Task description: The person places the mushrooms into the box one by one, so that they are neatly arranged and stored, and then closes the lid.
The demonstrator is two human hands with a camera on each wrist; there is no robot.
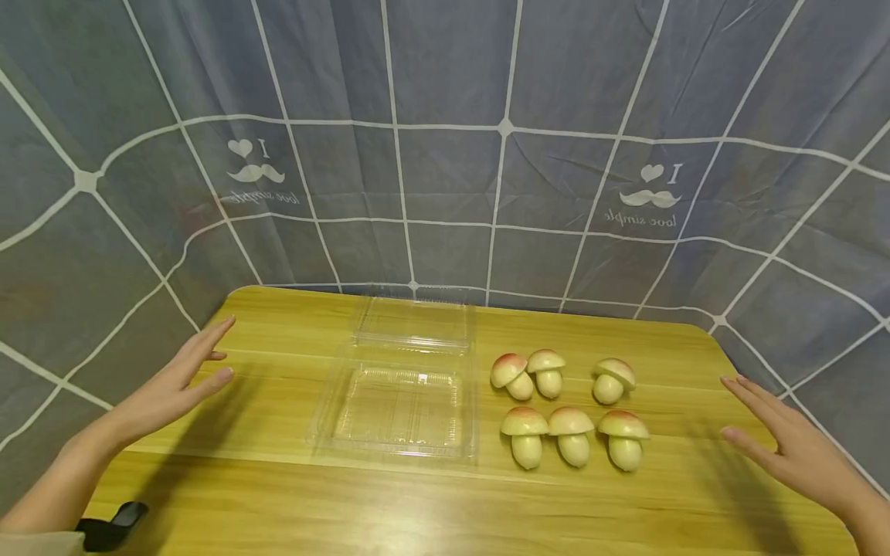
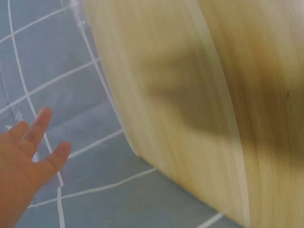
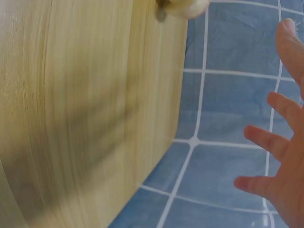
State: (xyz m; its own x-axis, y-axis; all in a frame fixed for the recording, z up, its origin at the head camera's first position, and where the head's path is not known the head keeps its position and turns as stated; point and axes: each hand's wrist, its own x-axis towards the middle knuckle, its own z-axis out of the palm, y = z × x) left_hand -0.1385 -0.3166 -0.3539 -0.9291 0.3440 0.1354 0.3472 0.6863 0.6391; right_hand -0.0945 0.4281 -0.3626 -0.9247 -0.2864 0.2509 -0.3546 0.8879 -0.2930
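My left hand hovers above the table's left side, fingers extended and holding nothing. On the right, my right hand is likewise raised with spread fingers and nothing in it. Between them a clear plastic clamshell box lies with its lid folded back toward the curtain. To its right sit several mushroom-shaped pieces with reddish caps and pale stems, in two rows; a front one is nearest the box, and a back-row one stands apart. In the right wrist view, part of one piece shows at the top.
The wooden table has its far edge against a grey curtain with white grid lines, which also encloses both sides. A black strap is at the left forearm. Both hands cast shadows on the tabletop.
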